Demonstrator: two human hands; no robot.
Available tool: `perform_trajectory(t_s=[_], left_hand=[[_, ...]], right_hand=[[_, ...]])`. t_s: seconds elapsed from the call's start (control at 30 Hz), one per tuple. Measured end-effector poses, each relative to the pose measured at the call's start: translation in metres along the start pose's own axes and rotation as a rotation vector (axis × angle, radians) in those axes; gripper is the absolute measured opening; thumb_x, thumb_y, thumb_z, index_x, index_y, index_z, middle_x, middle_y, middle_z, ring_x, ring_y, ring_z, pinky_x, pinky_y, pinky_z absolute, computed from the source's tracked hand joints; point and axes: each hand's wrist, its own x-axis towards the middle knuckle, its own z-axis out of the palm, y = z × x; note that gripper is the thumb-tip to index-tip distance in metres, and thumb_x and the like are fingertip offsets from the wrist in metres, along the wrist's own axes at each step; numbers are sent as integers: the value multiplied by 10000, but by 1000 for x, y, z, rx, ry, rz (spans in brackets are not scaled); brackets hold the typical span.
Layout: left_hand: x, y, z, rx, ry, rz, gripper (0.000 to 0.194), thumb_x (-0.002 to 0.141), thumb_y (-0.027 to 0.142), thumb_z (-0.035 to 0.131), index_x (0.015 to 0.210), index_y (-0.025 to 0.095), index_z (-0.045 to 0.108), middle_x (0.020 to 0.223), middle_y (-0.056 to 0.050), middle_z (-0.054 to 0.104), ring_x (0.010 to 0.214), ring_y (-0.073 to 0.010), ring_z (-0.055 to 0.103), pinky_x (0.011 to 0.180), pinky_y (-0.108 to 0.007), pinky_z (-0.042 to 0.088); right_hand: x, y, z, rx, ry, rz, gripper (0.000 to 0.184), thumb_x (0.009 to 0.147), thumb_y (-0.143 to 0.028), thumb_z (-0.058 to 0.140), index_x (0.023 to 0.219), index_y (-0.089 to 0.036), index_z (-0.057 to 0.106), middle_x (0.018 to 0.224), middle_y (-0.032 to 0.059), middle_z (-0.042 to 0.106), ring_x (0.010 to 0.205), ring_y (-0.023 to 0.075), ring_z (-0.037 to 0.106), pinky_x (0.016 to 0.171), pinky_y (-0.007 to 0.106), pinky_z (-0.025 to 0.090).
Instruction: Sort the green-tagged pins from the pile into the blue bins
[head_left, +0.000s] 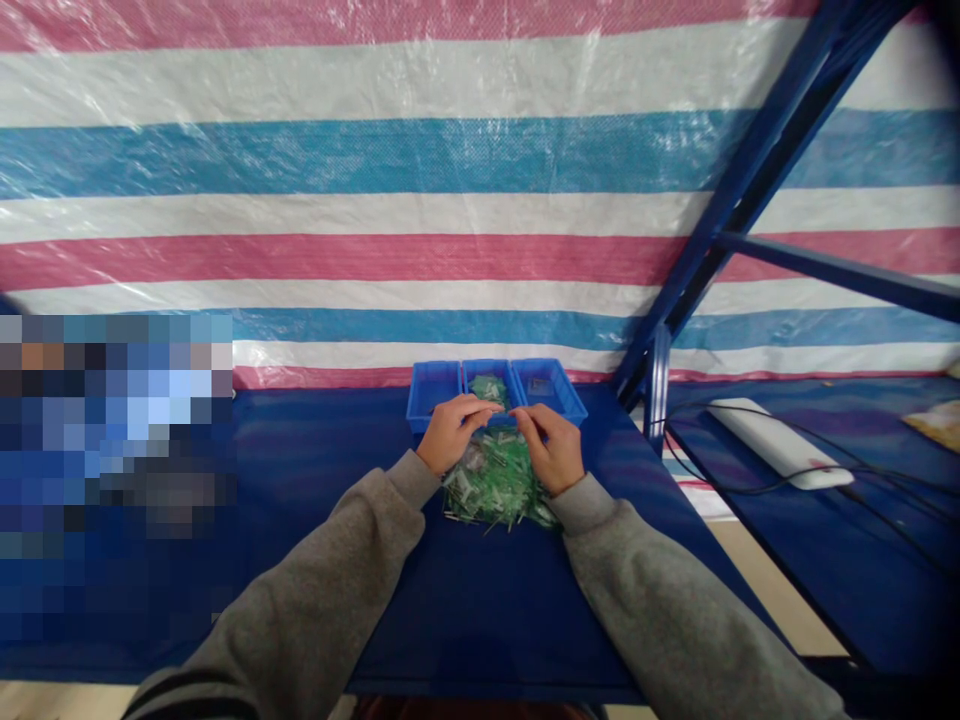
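While hands (452, 437) (553, 447) overhang green pieces (499, 485) | bins (436, 382) behind | front table edge (480, 688) apart

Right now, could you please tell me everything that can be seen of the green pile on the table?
The green pile is a loose, low heap of many small, thin pieces, mostly green, with paler bits mixed in; they look plastic-like, but are too small to identify. It lies spread on the blue table, on the near side of the blue bins. The left hand and right hand partly cover its sides; whether they touch it is unclear.
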Motion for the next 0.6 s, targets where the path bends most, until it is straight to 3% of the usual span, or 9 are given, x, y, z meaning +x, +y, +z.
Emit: perform_trajectory(t_s=[0.17,0.37,0.47,0.6], left_hand=[[-3,2,4,-126,1,-119,322,891,356,495,1105,148,615,585,7,584,556,-117,535,607,-226,430],[-7,9,7,-228,5,-193,327,865,391,536,1079,152,593,483,47,518,439,-80,453,514,-199,391],[-7,9,8,-283,26,-211,346,847,396,563,1088,150,596,488,41,531,436,-83,465,498,-200,395],[-6,3,12,-394,83,-230,352,775,378,655,1030,138,631,654,-23,651,552,-114,568,557,-224,456]], right_hand=[[-1,-2,0,29,-66,-36,226,906,-321,483,908,-174,654,695,14,569,559,115,481,568,254,393],[-2,-5,1,95,-112,-85,181,886,-305,522,887,-178,650,699,11,571,541,109,458,549,250,387],[-2,-4,1,95,-131,-74,172,885,-306,527,863,-182,645,704,11,577,548,111,461,556,254,387],[-2,-1,1,55,-39,-22,192,901,-314,499,858,-183,633,718,16,589,587,124,493,587,264,392]])
